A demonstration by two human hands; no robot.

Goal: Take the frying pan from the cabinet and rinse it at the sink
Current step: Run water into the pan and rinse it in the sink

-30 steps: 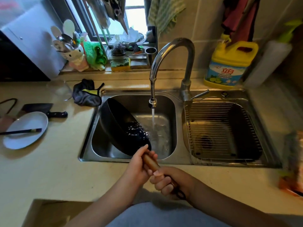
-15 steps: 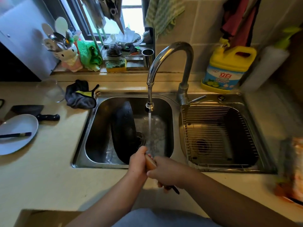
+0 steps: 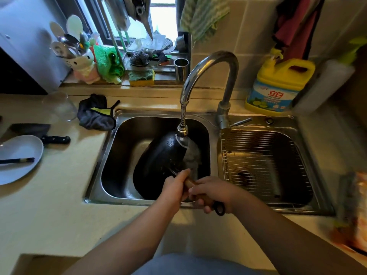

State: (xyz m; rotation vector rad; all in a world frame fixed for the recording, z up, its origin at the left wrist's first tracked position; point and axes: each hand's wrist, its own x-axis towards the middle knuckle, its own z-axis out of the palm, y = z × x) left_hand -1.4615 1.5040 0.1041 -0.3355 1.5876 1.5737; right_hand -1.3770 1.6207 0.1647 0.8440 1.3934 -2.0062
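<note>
Both hands, left (image 3: 173, 188) and right (image 3: 214, 192), grip closed on the frying pan (image 3: 158, 165) handle, pan beyond them.

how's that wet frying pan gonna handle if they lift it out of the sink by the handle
Probably front-heavy: the frying pan is broad and dark, and both the left hand and right hand grip its wooden handle. It is likely slippery, since the faucet is running water over it. Rigid, not floppy.

Single head view, close above, facing forward-down over sink (image 3: 119, 124) and counter (image 3: 59, 205).
</note>
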